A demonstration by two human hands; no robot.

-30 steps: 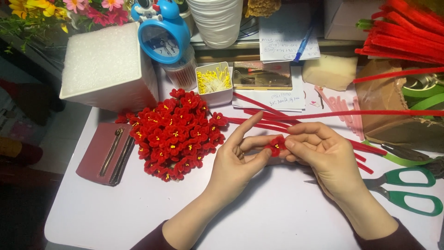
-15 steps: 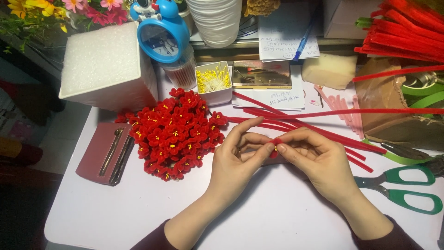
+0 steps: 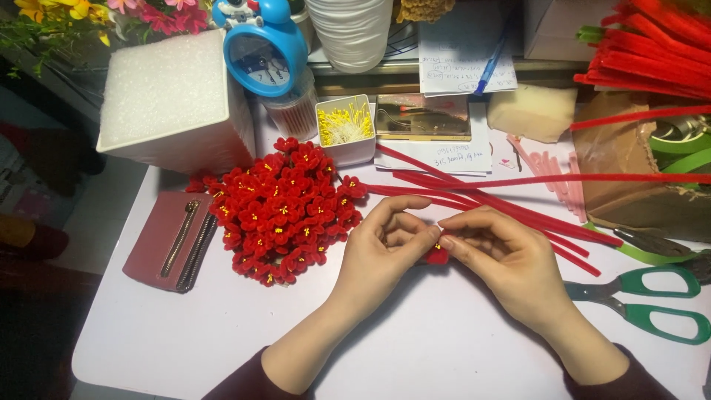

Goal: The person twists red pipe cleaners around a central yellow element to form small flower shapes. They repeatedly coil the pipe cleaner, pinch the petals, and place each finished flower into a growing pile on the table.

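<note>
Left hand (image 3: 385,248) and right hand (image 3: 503,255) both pinched on small red flower (image 3: 437,255), just above surface (image 3: 415,341). Risk: too hard pinch may crush petals; loose grip may drop it.

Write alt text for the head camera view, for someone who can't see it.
Two hands, left hand and right hand, pinch a small red flower piece together over a white table. A pile of red flowers lies to their left, red pipe cleaners behind them, and green-handled scissors to the right.
</note>
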